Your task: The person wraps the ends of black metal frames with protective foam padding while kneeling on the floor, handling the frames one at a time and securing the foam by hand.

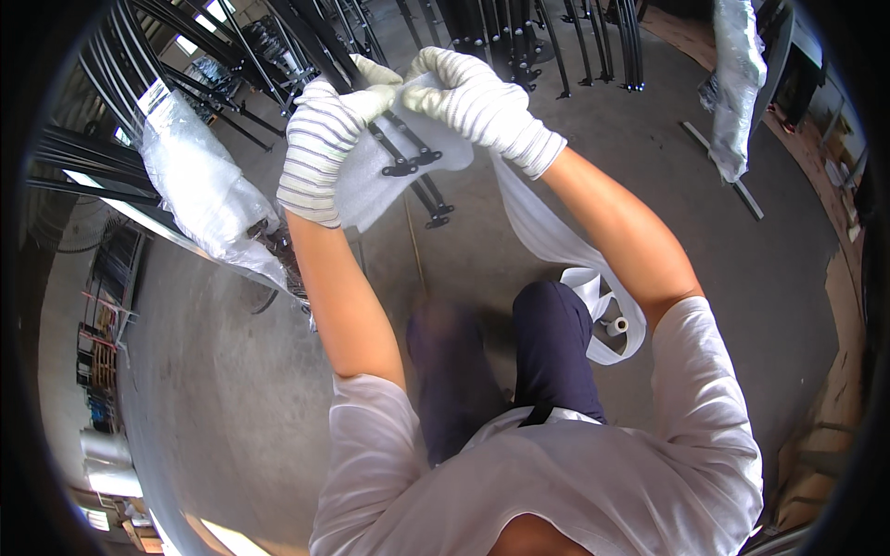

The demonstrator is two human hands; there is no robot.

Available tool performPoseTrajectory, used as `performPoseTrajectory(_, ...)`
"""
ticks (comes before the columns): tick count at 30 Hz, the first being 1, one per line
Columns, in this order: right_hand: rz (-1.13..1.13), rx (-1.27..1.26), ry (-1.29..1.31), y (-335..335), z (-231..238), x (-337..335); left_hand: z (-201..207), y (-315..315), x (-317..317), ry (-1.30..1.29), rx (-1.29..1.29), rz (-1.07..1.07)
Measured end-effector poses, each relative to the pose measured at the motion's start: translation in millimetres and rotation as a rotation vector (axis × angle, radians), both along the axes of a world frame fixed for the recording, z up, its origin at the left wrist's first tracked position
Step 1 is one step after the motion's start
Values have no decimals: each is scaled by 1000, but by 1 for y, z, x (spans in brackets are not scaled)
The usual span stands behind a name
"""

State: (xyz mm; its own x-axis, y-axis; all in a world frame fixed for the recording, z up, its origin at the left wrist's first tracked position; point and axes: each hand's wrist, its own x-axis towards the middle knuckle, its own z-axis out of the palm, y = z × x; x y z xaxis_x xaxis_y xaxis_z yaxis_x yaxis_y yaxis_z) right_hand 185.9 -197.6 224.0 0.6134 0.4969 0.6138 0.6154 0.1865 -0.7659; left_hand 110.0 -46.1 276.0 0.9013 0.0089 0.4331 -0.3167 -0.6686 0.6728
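Note:
Both my hands wear white knit gloves with dark stripes and are raised at the upper middle. My left hand (324, 139) is closed on a white foam wrapping sheet (357, 190) beside black metal bars (399, 167) with flat, drilled end plates. Close by on the right, my right hand (473, 100) pinches the same sheet, its fingertips almost meeting the left ones. The sheet lies partly behind the bar ends. From under my right wrist a long foam strip (547, 227) trails down to the floor, looping around a small white roll (616, 326).
Left of my hands is a bundle of black bars with its end in clear plastic wrap (199, 185). More black bars (501, 42) stand at the back. A plastic-wrapped piece (737, 102) is at the upper right, near a metal bar (723, 171) on the concrete floor.

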Motion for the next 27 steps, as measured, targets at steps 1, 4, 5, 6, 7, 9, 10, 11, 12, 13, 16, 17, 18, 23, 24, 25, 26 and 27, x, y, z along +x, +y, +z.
performPoseTrajectory(1, -22, 4, 12, 4, -2, 0, -2, 0, 3, -20, -45, -45)
performPoseTrajectory(4, 66, 141, 83, 13, -10, 1, -10, -2, 5, -32, -80, -27)
performPoseTrajectory(5, 112, 173, 125, 14, -12, 0, -10, -2, 3, -10, -84, 11)
performPoseTrajectory(6, 159, 205, 167, 14, -14, 1, -11, -3, -1, 16, -88, 27)
performPoseTrajectory(7, 166, 183, 166, 14, -14, 2, -9, -3, -7, 34, 2, 52)
performPoseTrajectory(9, 201, 166, 144, 13, -12, 4, -4, 0, -21, 195, 199, 260)
performPoseTrajectory(10, 172, 124, 147, 12, -11, 6, -1, 2, -31, 205, 583, 425)
performPoseTrajectory(11, 168, 105, 131, 12, -9, 7, 2, 2, -33, 216, 590, 441)
performPoseTrajectory(12, 177, 91, 107, 12, -7, 8, 5, 3, -37, 190, 588, 454)
performPoseTrajectory(13, 189, 55, 93, 13, -5, 9, 7, 3, -38, 166, 594, 482)
performPoseTrajectory(16, 258, -32, 32, 15, 0, 9, 10, 2, -41, 6, 788, 472)
performPoseTrajectory(17, 279, -62, 13, 15, 1, 8, 10, 2, -41, -27, 830, 461)
performPoseTrajectory(18, 299, -94, -5, 14, 1, 7, 11, 1, -41, -48, 893, 476)
performPoseTrajectory(23, 119, -208, -222, 10, 2, 3, 18, 4, -45, -43, 1107, 538)
performPoseTrajectory(24, 125, -215, -175, 12, 3, 2, 19, 5, -46, -9, 1048, 583)
performPoseTrajectory(25, 55, -170, -247, 13, 4, 1, 20, 5, -46, -19, 992, 615)
performPoseTrajectory(26, -31, -154, -288, 15, 5, 0, 19, 5, -45, -43, 951, 649)
performPoseTrajectory(27, -119, -156, -318, 16, 6, -2, 18, 5, -44, -76, 759, 602)
